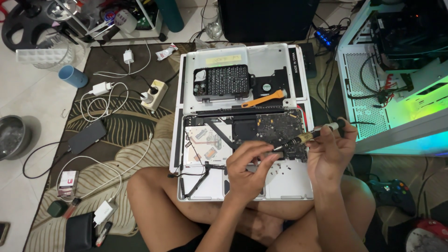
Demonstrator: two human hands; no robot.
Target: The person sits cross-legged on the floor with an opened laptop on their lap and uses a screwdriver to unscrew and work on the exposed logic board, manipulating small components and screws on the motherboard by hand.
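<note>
Screwdriver [308,136]: gripped in right hand [329,154] fingers, tip on opened laptop's [289,184] circuit board [280,128], laptop across the lap. Left hand [247,168] fingers pinched beside tip; whether they hold anything, cannot tell.

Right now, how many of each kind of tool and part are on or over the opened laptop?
Screwdriver, in right hand: 1
Orange pry tool: 1
Black bit case: 1
Loose fan: 1
Removed bottom cover: 1
Total: 5
Left hand touches the laptop.
</note>
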